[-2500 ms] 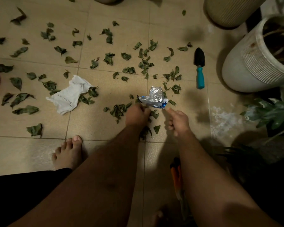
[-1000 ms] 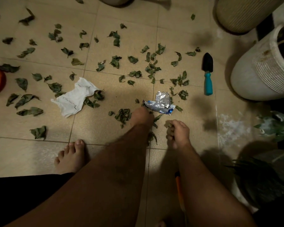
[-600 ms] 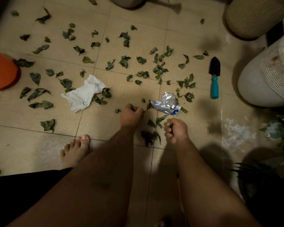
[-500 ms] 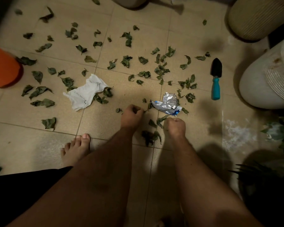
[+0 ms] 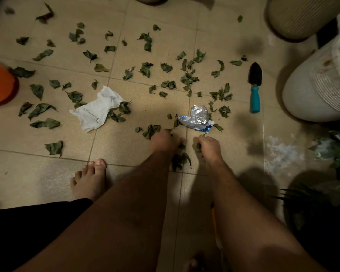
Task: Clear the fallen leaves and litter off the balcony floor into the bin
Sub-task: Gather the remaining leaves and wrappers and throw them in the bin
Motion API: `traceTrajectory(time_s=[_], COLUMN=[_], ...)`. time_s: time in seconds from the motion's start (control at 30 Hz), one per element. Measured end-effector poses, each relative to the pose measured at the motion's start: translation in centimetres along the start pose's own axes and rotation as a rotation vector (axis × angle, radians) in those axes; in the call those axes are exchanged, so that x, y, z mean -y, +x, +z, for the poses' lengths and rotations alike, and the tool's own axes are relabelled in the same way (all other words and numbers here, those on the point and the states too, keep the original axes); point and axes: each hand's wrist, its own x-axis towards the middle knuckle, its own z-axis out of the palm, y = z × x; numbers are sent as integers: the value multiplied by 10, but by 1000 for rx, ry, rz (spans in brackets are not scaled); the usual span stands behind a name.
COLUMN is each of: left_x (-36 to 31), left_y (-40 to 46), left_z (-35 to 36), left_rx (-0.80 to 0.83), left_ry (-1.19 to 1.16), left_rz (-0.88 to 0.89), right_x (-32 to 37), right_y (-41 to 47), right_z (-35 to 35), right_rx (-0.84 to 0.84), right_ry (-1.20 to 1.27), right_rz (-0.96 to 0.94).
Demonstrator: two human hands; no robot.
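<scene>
Both hands have drawn closer together since half a second ago: the left hand (image 5: 162,143) rests knuckles-up on the floor (image 5: 126,146) with fingers curled into leaves (image 5: 150,130), and the right hand (image 5: 209,147) has its grip clamped on a few leaf scraps. Crumpled foil wrapper (image 5: 196,118) lies just beyond both hands, its long axis running left to right, slightly nearer the right. Fingertips are hidden under the knuckles, and no bin is clearly in view.

Wrapper (image 5: 196,118) lies on the floor (image 5: 126,142) between paper (image 5: 98,110) and trowel (image 5: 254,88).
</scene>
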Motion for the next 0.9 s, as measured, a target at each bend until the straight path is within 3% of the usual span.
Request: traceTrajectory(time_s=[0.17, 0.3, 0.4, 0.53, 0.63, 0.73, 0.8, 0.9], left_x=[-19, -26, -23, -12, -8, -8, -7, 2], left_y=[-4, -5, -1, 8, 13, 16, 15, 12], left_z=[1, -1, -3, -5, -14, -18, -19, -18], left_rx=[62, 148, 138, 89, 63, 115, 133, 141], left_ry=[186, 186, -17, -457, -689, -719, -657, -397], left_rz=[-60, -16, -38, -92, -162, -169, -138, -42], right_x=[-17, -22, -22, -21, -23, -21, -16, -6], right_y=[1, 2, 3, 3, 4, 0, -1, 2], right_z=[-14, -18, -16, -12, -4, 1, 2, -3], right_rx=[137, 140, 214, 357, 312, 247, 204, 134], right_ry=[312, 138, -167, -373, -527, -644, -546, -213], right_rz=[107, 106, -22, -67, -120, -155, -155, -103])
